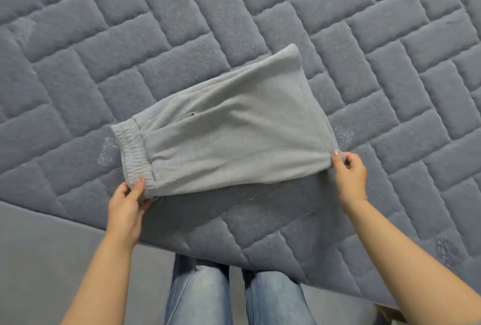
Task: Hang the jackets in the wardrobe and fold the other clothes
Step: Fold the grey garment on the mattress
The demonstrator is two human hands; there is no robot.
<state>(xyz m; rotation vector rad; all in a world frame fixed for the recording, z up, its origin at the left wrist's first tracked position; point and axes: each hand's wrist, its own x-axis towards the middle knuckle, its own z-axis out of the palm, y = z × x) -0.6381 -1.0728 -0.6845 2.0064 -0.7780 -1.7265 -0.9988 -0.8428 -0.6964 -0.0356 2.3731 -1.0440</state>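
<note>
- Light grey fleece trousers (pixel 229 126) lie on the bed (pixel 364 64), already folded at least once: ribbed elastic waistband (pixel 134 155) at the left end, folded edge at the right, layers stacked.
- Left hand (pixel 127 207) grips the near corner of the waistband, thumb on top, fingers curled under the cloth.
- Right hand (pixel 348 176) pinches the near right corner of the fold, fingers curled round the edge.
- Near edge of the trousers looks slightly lifted off the quilted grey cover, shadow under it; far edge rests on the bed.
- Both grips closed on fabric, nothing else held.
- Step in hand, as a guess: either straightening the bundle or starting the next fold, can't tell which.
- Progress: this garment is partway folded, still a long rectangle, probably needs one more fold across to be compact.
- No jackets, wardrobe or hangers in view, so hanging part can't be judged.
- No other clothes or finished pile visible either; how much remains overall can't be told.
- Bottom of view: person's legs in blue jeans (pixel 203 296), standing at the bed's edge, grey floor (pixel 52 246) on the left.
- Fleece is soft and thick, likely to spring open if the fold isn't pressed flat.
</note>
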